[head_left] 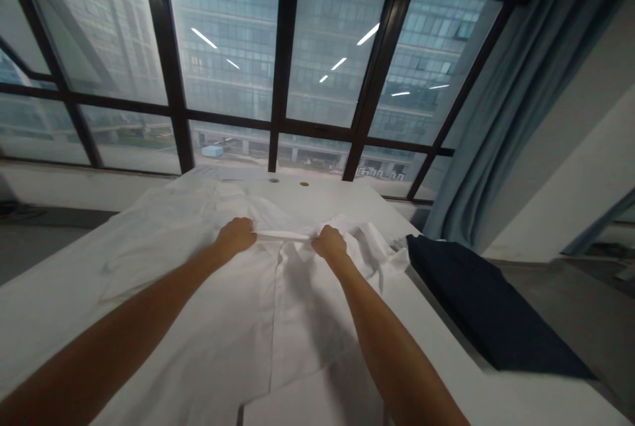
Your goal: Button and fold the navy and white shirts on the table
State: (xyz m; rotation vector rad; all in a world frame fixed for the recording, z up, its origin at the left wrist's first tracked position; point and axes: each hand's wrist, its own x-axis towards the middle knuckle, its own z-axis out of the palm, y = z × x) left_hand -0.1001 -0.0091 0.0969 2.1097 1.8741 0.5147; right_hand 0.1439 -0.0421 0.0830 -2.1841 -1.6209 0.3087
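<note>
A long white garment, coat-like (223,327), lies spread over the table with a straight seam running down its middle. My left hand (238,235) is closed on the left part of its far edge. On the right part of that same edge, my right hand (330,242) is closed too. Between the two fists a narrow band of the cloth is stretched taut, slightly raised. Rumpled white cloth spreads out beyond each hand, sleeve-like on the right. The fingertips of both hands are hidden in the fabric.
A folded dark navy cloth (486,300) lies along the right side of the white table (342,198). Two small round holes are near the table's far end. Behind stand dark-framed windows (317,128), with a blue curtain (496,128) at the right.
</note>
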